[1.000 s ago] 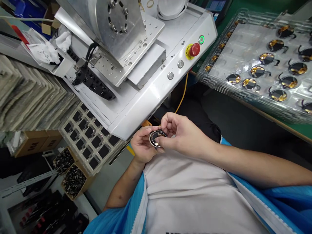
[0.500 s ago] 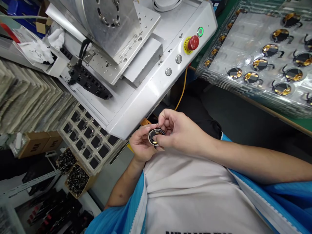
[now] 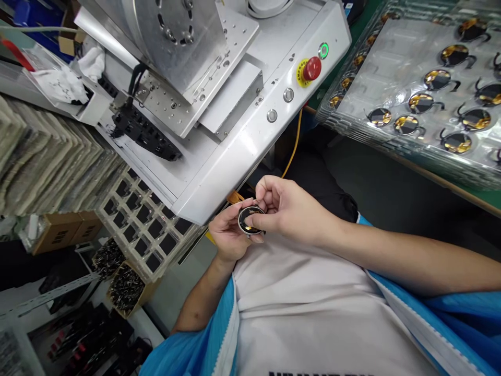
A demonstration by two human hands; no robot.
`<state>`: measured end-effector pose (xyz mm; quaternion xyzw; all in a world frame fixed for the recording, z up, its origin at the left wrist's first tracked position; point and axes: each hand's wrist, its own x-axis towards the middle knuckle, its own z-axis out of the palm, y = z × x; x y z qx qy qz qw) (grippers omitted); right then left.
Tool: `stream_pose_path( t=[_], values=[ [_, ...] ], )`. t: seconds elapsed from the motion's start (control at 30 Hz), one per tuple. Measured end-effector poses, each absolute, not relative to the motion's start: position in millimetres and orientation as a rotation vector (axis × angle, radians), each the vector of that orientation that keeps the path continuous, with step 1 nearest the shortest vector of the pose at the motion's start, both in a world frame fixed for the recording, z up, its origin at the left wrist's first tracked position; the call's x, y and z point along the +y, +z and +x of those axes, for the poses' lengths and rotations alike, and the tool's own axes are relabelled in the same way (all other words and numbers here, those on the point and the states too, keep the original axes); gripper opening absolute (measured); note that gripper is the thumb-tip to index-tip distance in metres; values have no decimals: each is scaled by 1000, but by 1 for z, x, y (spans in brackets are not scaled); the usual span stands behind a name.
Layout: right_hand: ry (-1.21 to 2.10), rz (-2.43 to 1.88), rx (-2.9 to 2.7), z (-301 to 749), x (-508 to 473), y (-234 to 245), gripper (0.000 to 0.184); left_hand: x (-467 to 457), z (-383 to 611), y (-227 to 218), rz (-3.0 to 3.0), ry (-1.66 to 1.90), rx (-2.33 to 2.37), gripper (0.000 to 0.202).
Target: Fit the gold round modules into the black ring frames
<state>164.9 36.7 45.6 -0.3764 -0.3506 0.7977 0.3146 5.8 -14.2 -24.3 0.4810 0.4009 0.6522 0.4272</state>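
Observation:
A small round watch-like part (image 3: 246, 220), with a silvery rim and a black and gold face, is held up close in front of the body. My left hand (image 3: 226, 234) is closed around its edge from the left, fingers along the top and under it. From the right, my right hand (image 3: 282, 209) lays its thumb on the face, while its curled fingers meet the upper right edge. The far side and underside of the part are hidden by the fingers.
Ahead stands a white machine (image 3: 230, 162) with a red emergency stop button (image 3: 312, 68). On the right, clear plastic trays (image 3: 376, 68) carry several round black-gold parts (image 3: 437, 80). A tray of square black parts (image 3: 154, 227) and boxes of small pieces (image 3: 126, 287) are at left.
The right thumb has shifted slightly on the face of the round part, which shows a little more of its dark face. The whole view has drifted slightly; both hands keep their hold.

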Motion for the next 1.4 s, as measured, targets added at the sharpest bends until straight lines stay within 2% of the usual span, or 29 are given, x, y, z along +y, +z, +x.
stream_pose_path(
  t=[0.2, 0.5, 0.73, 0.93, 1.23, 1.33, 1.4],
  values=[
    [2194, -1171, -1030, 171, 43, 39, 49, -16, 5, -28, 1264, 1610, 981, 57],
    [2286, -1020, -910, 169, 33, 30, 60, -21, 2, -24, 1381, 1532, 1013, 55],
    [2187, -959, -884, 160, 31, 30, 61, -23, 4, -18, 1282, 1598, 1027, 57],
    [2195, -1038, -998, 154, 40, 28, 58, -22, 0, -20, 1220, 1638, 1049, 49],
    [2158, -915, -1035, 145, 44, 39, 65, -17, -6, -9, 1313, 1661, 1021, 55],
    [2111, -960, -1259, 152, 69, 44, 61, -6, -6, 1, 1235, 1701, 1017, 48],
    [1959, -1039, -1319, 161, 97, 48, 60, -2, -7, 8, 1137, 1713, 1022, 43]
  ],
)
